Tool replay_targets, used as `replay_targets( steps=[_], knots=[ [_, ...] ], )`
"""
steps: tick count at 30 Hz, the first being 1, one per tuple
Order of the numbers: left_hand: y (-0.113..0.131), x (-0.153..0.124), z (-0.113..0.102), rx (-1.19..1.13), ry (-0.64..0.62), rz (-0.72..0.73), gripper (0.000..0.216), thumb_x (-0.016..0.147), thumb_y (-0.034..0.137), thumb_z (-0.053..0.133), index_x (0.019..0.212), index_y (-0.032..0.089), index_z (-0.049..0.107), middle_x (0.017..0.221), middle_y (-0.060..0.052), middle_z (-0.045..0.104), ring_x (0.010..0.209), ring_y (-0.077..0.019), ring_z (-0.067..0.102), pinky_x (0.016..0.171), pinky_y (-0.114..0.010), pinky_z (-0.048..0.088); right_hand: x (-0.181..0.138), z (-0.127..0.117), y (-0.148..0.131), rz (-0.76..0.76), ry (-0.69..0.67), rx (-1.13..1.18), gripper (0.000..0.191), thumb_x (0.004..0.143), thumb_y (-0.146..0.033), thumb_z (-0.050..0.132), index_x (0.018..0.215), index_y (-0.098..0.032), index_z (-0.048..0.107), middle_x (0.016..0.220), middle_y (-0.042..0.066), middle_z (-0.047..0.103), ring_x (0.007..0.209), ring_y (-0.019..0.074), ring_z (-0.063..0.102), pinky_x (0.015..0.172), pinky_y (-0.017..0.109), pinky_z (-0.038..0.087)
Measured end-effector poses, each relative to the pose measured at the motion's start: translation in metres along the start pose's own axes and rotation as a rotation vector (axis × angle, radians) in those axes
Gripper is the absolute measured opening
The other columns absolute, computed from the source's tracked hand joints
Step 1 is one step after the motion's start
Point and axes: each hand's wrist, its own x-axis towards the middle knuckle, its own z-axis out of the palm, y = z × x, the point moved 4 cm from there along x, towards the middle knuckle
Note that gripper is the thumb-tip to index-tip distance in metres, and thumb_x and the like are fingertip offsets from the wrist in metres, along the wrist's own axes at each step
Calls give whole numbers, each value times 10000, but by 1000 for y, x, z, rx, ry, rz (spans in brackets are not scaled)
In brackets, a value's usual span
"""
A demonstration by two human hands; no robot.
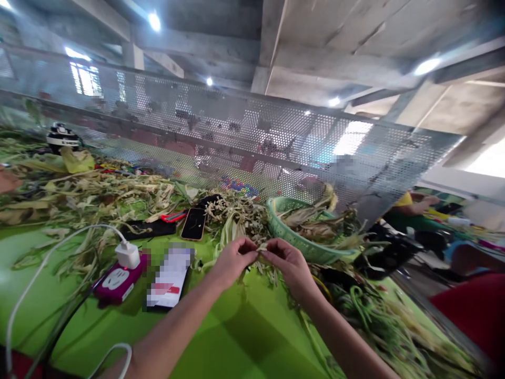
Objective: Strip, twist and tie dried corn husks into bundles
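Note:
Above the green table [244, 337], my left hand [239, 255] and my right hand [287, 260] meet fingertip to fingertip. Both are closed in a pinch on a small pale strip of dried husk [261, 250], mostly hidden by the fingers. Just beyond them lies a heap of small knotted, dry husk pieces [250, 216]. A green plastic basket [282, 229] holding dry husks stands close to my right hand. Beside my right forearm is a pile of green strips [366, 310].
At left are a lit phone [169, 279], a purple power strip [118, 281] with a white charger [127, 255] and cable, another phone [194, 224] and a red cutter [173, 216]. A perforated metal partition [221, 131] stands behind. Another person's hand [8, 180] shows at far left.

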Motion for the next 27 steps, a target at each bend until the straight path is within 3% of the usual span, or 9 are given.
replay_targets(
  steps=[9,18,23,27],
  knots=[
    [-6,-9,7,-5,-33,-26,189,745,309,667,840,173,576,783,-1,562,759,-140,509,704,-257,397,-6,-6,17,19,-71,1,208,730,-357,693,752,-176,593,689,-14,535,666,143,477,625,252,384],
    [-15,-15,7,-23,-62,-159,232,779,300,635,954,149,623,891,-40,632,840,-154,556,784,-280,406,-14,-3,17,25,-89,-47,220,749,-354,690,716,-171,572,648,-27,498,631,120,434,594,238,350],
    [-15,-15,5,6,-36,-153,205,775,327,647,889,158,617,816,-12,599,788,-137,528,737,-265,387,-14,-2,19,60,-84,-67,222,750,-349,672,695,-176,544,630,-33,470,615,119,412,572,238,333],
    [-18,-15,8,-128,-40,-173,251,739,362,691,858,161,597,765,8,560,735,-117,495,684,-248,372,-13,-2,22,118,-112,-7,205,749,-343,650,699,-183,532,617,-36,471,589,117,408,556,239,334]
  ],
)
